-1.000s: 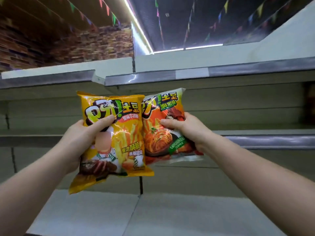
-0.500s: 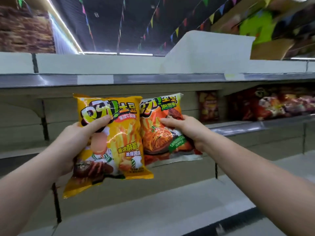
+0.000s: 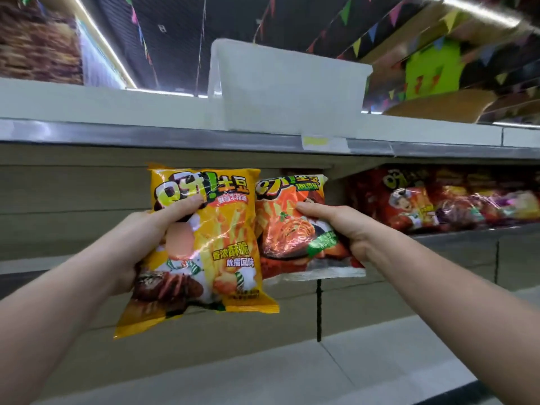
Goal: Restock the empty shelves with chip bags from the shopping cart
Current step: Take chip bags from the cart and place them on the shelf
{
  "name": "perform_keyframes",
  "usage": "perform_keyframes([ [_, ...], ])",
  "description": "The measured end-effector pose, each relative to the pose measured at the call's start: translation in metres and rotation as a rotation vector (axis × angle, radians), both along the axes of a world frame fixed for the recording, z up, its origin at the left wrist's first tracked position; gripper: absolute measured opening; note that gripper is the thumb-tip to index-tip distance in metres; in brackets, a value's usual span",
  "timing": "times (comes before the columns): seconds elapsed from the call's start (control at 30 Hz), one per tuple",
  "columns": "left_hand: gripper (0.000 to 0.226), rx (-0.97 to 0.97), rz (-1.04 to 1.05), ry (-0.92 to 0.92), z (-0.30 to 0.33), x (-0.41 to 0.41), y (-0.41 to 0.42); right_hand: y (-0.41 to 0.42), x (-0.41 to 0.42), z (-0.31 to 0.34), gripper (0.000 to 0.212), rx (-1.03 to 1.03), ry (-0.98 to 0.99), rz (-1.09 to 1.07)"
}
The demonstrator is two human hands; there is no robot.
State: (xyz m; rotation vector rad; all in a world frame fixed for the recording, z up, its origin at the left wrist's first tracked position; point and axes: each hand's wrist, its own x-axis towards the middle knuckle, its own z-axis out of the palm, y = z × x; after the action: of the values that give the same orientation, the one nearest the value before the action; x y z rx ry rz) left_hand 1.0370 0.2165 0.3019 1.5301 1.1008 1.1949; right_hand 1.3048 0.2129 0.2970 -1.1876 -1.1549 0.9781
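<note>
The left hand [image 3: 143,238] grips a yellow chip bag [image 3: 204,247] by its left edge, thumb across the front. The right hand [image 3: 342,226] clutches an orange chip bag [image 3: 289,229] by its right side. Both bags are upright, side by side, before the shelf [image 3: 87,182]; stocked bags [image 3: 438,200] lie to the right.

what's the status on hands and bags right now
Left hand grip shut on yellow chip bag. Right hand grip shut on orange chip bag. Both held before empty shelf, nothing blocking.
</note>
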Motion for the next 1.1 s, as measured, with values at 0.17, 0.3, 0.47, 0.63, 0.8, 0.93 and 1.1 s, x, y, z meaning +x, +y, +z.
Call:
perform_keyframes([
  [0.17, 0.07, -0.01, 0.039, 0.035, 0.006, 0.043, 0.015, 0.021, 0.051, 0.007, 0.041, -0.033, 0.025, -0.032],
  [0.3, 0.066, 0.004, 0.016, 0.047, 0.008, 0.067, 0.03, 0.039, 0.074, 0.007, 0.041, -0.031, 0.029, -0.06],
  [0.47, 0.04, 0.016, -0.095, 0.053, 0.012, 0.086, 0.049, 0.065, 0.092, 0.009, 0.044, -0.029, 0.017, -0.131],
  [0.63, 0.039, 0.028, -0.159, 0.035, 0.019, 0.103, 0.075, 0.095, 0.113, 0.014, 0.046, -0.011, 0.003, -0.133],
  [0.8, 0.066, 0.043, -0.104, 0.052, 0.021, 0.115, 0.095, 0.124, 0.129, 0.018, 0.048, -0.051, -0.069, -0.12],
  [0.93, 0.074, 0.037, -0.063, 0.035, 0.016, 0.126, 0.105, 0.143, 0.141, 0.021, 0.047, -0.055, -0.09, -0.051],
  [1.1, 0.071, 0.004, -0.063, -0.008, 0.024, 0.164, 0.093, 0.166, 0.16, 0.015, 0.044, 0.027, -0.126, -0.01],
])
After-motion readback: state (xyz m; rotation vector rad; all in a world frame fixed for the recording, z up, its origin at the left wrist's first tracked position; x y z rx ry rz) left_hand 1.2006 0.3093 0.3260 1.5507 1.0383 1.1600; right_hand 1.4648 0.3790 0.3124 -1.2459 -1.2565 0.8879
